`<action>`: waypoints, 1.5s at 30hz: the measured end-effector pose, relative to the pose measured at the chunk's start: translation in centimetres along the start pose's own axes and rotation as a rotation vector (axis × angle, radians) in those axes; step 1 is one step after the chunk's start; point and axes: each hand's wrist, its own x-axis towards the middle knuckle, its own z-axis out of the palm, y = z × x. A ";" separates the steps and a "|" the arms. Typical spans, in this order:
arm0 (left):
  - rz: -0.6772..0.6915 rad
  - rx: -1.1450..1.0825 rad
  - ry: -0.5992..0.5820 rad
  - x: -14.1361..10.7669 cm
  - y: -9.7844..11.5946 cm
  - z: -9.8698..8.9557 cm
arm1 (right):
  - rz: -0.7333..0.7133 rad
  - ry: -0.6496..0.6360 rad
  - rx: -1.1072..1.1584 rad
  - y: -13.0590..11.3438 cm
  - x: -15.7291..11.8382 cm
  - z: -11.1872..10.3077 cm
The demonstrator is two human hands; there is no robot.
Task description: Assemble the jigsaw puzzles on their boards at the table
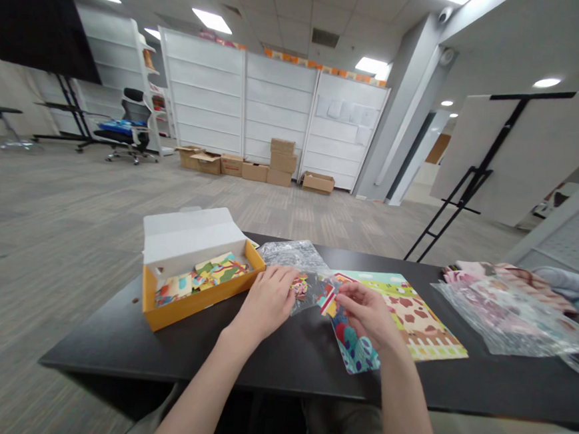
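Overall, left hand [265, 302], right hand [367, 313], one printed card [354, 349]

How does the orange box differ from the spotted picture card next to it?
The orange box stands open with its white lid raised, while the spotted picture card lies flat. The box is a deep tray holding colourful pieces; the card is a thin printed sheet. The box sits beyond the left hand; the card lies partly under the right hand. Both rest on the black table and are brightly coloured.
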 end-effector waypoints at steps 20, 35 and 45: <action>0.077 -0.037 0.033 -0.9 0.2 0.2 | -0.072 -0.067 0.081 1.9 2.2 6.7; 0.019 0.004 0.055 -0.1 0.8 1.1 | -0.260 -0.137 -0.384 2.2 2.2 7.8; -0.017 0.065 0.076 -0.4 0.3 0.6 | -0.310 -0.109 -0.456 -0.8 0.1 4.2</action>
